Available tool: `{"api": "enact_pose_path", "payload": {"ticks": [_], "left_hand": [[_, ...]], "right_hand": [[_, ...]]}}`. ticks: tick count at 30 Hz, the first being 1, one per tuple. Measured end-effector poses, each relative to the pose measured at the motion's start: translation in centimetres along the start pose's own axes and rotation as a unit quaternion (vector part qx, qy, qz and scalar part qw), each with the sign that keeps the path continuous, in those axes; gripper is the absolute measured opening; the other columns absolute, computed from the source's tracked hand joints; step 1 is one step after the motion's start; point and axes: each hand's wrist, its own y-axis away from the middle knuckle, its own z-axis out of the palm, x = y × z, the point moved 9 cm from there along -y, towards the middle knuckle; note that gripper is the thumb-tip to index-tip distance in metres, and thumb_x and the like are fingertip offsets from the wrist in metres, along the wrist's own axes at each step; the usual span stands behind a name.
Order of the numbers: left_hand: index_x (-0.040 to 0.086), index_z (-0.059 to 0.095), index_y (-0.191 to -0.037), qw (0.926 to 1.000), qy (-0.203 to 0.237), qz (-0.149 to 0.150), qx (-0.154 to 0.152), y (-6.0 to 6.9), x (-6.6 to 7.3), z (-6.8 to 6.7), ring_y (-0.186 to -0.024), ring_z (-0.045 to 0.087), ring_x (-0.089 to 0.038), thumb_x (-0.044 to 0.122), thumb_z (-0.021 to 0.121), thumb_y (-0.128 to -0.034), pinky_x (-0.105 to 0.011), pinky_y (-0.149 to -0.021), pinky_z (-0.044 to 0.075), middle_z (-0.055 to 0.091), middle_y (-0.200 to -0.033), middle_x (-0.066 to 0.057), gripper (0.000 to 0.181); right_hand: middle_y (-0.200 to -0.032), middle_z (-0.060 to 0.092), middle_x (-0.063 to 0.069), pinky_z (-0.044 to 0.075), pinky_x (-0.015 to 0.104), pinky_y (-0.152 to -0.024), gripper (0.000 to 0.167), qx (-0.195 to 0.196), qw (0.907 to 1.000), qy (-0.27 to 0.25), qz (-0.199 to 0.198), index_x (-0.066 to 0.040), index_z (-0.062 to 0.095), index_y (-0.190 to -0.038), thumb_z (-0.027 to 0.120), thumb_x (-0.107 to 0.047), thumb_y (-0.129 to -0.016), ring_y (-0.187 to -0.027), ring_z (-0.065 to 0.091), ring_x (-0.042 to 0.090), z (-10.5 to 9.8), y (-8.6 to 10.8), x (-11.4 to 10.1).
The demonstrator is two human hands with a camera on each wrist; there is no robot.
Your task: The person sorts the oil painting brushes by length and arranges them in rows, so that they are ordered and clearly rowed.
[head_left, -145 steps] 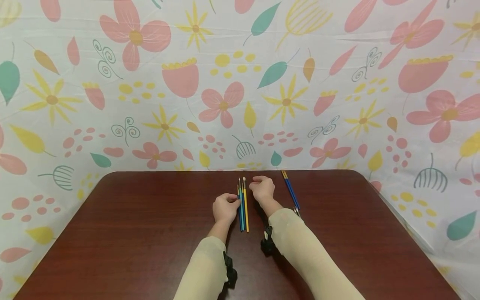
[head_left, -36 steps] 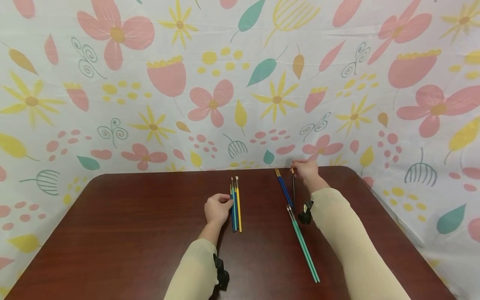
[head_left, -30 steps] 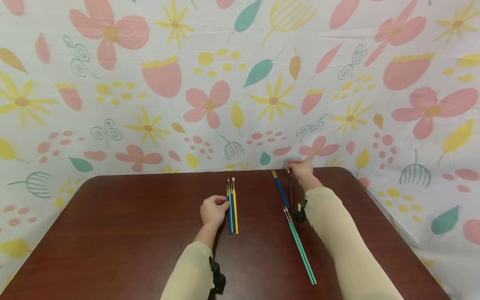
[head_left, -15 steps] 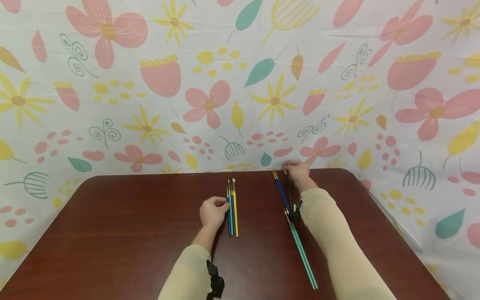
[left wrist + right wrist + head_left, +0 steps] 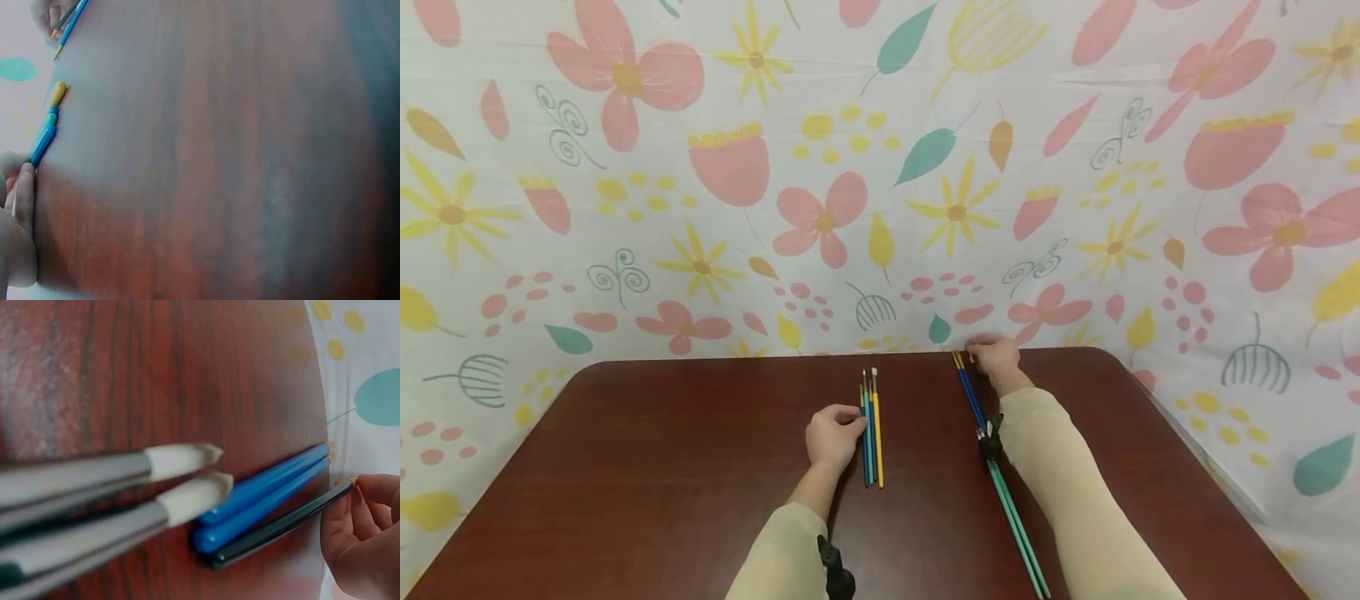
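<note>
Your head view's bright, evenly lit, mostly crisp; the bench (image 5: 685, 467) has a soft sheen low in the middle, and you get a dim shadow beside your left sleeve (image 5: 782, 550). Your left wrist view: hazy, bluish, soft, darker down the right edge. Your right wrist view: nearest brushes (image 5: 112, 473) out of focus, blue brushes (image 5: 269, 481) sharper, pale glare upper left.
</note>
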Motion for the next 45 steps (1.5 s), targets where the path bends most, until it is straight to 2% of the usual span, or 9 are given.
{"api": "enact_pose_path", "payload": {"ticks": [5,10,13,18,22,28,33,37,45], "left_hand": [[0.013,0.075,-0.090,1.0000,0.003,0.008,-0.001,0.2,0.2,0.2,-0.080,0.065,-0.019,0.021,0.075,-0.0797,-0.036,-0.072,0.054,0.073,-0.087,-0.002,0.013],[0.013,0.075,-0.089,1.0000,0.004,0.009,-0.002,0.2,0.2,0.3,-0.079,0.065,-0.018,0.021,0.076,-0.0798,-0.034,-0.071,0.054,0.073,-0.087,-0.002,0.013],[0.013,0.075,-0.089,0.9999,0.007,0.008,0.001,0.1,0.1,0.2,-0.079,0.065,-0.019,0.021,0.075,-0.0798,-0.035,-0.071,0.054,0.073,-0.087,-0.003,0.013],[0.013,0.075,-0.089,1.0000,0.006,0.006,0.004,0.1,0.0,0.0,-0.079,0.065,-0.019,0.021,0.075,-0.0797,-0.035,-0.071,0.054,0.073,-0.087,-0.003,0.013],[0.012,0.075,-0.090,0.9999,0.011,0.007,-0.002,0.2,0.1,0.0,-0.078,0.065,-0.019,0.022,0.075,-0.0802,-0.034,-0.069,0.054,0.073,-0.087,-0.004,0.014],[0.010,0.074,-0.091,0.9997,0.023,0.003,-0.008,0.3,0.1,0.1,-0.078,0.065,-0.019,0.020,0.075,-0.0809,-0.033,-0.068,0.055,0.072,-0.089,-0.005,0.014],[0.010,0.074,-0.091,0.9997,0.023,0.002,-0.008,0.2,0.2,-0.1,-0.079,0.065,-0.020,0.021,0.075,-0.0811,-0.034,-0.069,0.055,0.073,-0.089,-0.005,0.014],[0.011,0.075,-0.091,0.9999,0.015,0.004,-0.005,0.1,0.2,-0.2,-0.079,0.066,-0.019,0.022,0.075,-0.0810,-0.034,-0.069,0.054,0.073,-0.089,-0.005,0.014],[0.011,0.074,-0.092,0.9998,0.013,0.011,-0.008,0.3,0.1,0.1,-0.079,0.066,-0.019,0.021,0.074,-0.0816,-0.035,-0.070,0.055,0.072,-0.090,-0.005,0.014]], "right_hand": [[-0.113,0.063,0.019,0.055,0.031,-0.067,0.031,0.002,0.9998,-0.020,0.000,0.002,0.065,-0.116,0.061,-0.012,-0.088,-0.082,0.061,0.021,-0.3,0.3,0.3],[-0.107,0.065,0.019,0.057,0.028,-0.067,0.036,-0.005,0.9989,-0.046,0.011,0.004,0.060,-0.122,0.059,-0.011,-0.090,-0.076,0.062,0.014,-0.5,0.6,0.7],[-0.112,0.064,0.021,0.057,0.029,-0.069,0.039,-0.008,0.9983,-0.057,0.013,0.004,0.057,-0.125,0.058,-0.013,-0.090,-0.080,0.064,0.017,-0.5,0.9,0.8],[-0.122,0.061,0.024,0.057,0.030,-0.073,0.046,-0.022,0.9967,-0.077,0.015,0.005,0.052,-0.130,0.057,-0.017,-0.090,-0.099,0.065,0.029,-0.4,1.7,0.8],[-0.124,0.060,0.024,0.057,0.029,-0.074,0.048,-0.031,0.9962,-0.080,0.016,0.005,0.049,-0.133,0.055,-0.019,-0.092,-0.109,0.062,0.031,-0.6,2.2,0.8],[-0.124,0.060,0.022,0.057,0.026,-0.071,0.048,-0.032,0.9962,-0.080,0.015,0.004,0.048,-0.134,0.054,-0.021,-0.093,-0.096,0.065,0.023,-0.9,2.8,0.9],[-0.112,0.065,0.016,0.057,0.029,-0.075,0.046,-0.034,0.9944,-0.099,0.013,0.003,0.051,-0.131,0.056,-0.023,-0.093,-0.083,0.066,0.015,-0.7,3.3,0.5],[-0.109,0.066,0.014,0.057,0.031,-0.078,0.044,-0.036,0.9929,-0.112,0.015,0.003,0.054,-0.127,0.057,-0.023,-0.093,-0.092,0.067,0.021,-0.5,3.8,0.1],[-0.124,0.060,0.020,0.056,0.030,-0.080,0.045,-0.059,0.9918,-0.113,0.010,0.002,0.052,-0.130,0.054,-0.026,-0.094,-0.104,0.064,0.025,0.1,5.2,-0.2]]}}
